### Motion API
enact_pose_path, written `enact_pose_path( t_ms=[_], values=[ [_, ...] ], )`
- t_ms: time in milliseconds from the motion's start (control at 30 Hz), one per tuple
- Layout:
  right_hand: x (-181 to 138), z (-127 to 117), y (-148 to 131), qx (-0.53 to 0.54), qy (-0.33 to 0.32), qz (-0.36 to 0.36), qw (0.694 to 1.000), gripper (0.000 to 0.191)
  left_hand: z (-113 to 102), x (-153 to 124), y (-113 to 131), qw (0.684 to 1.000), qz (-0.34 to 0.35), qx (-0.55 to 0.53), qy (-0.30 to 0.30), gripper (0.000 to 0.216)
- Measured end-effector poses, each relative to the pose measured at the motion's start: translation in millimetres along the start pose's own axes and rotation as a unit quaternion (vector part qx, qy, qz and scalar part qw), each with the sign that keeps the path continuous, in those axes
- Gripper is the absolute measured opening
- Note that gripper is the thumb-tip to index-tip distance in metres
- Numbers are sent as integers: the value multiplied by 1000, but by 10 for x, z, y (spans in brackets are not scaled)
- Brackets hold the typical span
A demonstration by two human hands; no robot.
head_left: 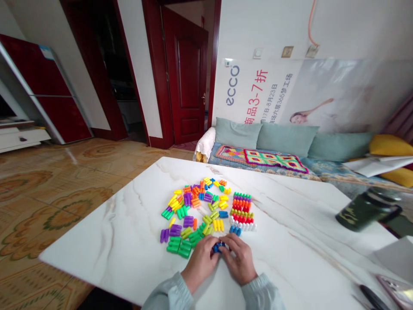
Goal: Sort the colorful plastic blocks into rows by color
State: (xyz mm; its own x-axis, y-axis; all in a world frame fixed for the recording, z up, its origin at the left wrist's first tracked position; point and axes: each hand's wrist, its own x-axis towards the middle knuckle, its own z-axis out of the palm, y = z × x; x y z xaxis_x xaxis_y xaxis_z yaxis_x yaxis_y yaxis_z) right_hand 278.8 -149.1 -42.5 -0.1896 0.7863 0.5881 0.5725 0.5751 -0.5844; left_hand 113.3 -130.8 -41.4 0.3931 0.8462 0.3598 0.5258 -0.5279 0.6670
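Observation:
Between my two hands, close to the table's near side, is a small cluster of dark blue plastic pegs [218, 247]. My left hand [203, 256] closes on it from the left, and my right hand [238, 257] grips it from the right; the fingers partly hide it. Just beyond my right fingertips lies a short row of blue pegs [235, 231], beside a white row [243, 224]. Further rows in red, olive, orange, purple and green [241, 195] are stacked above these. A loose spread of coloured pegs, with green ones [179, 246] nearest, lies left and ahead of my hands.
A white marbled table [129, 241] bears everything. At its right stand a dark green mug [364, 211], a phone [395, 288] and a black object [372, 297]. Behind is a sofa with pale green cushions [287, 137]; a red door [187, 77] stands ajar.

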Motion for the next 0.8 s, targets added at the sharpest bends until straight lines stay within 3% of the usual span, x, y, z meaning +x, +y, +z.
enact_pose_path(
  t_ms=[100, 267, 300, 367, 433, 500, 633, 800],
  values=[
    [6, 6, -1, -3, -3, 2, 1000, 22, 17, -27, -66, 998, -23, -32, 43, 26],
    [-6, 17, 1, 6, -2, 30, 1000, 15, 59, -86, -149, 995, -35, -73, 59, 24],
    [-19, 3, 20, 4, 25, 36, 999, 15, 67, -93, -157, 994, -32, -78, 62, 26],
    [-63, -56, 95, -24, 145, 57, 988, 16, 76, -100, -167, 994, -31, -87, 65, 30],
    [-127, -156, 216, -78, 284, 108, 949, 17, 79, -98, -172, 993, -32, -92, 61, 31],
    [-197, -270, 360, -126, 345, 164, 915, 21, 80, -95, -179, 993, -32, -94, 61, 31],
    [-282, -397, 572, -153, 285, 203, 924, 27, 95, -101, -201, 994, -25, -90, 64, 30],
    [-253, -339, 603, -159, 233, 204, 937, 28, 116, -115, -220, 994, -16, -88, 59, 30]
  ],
)
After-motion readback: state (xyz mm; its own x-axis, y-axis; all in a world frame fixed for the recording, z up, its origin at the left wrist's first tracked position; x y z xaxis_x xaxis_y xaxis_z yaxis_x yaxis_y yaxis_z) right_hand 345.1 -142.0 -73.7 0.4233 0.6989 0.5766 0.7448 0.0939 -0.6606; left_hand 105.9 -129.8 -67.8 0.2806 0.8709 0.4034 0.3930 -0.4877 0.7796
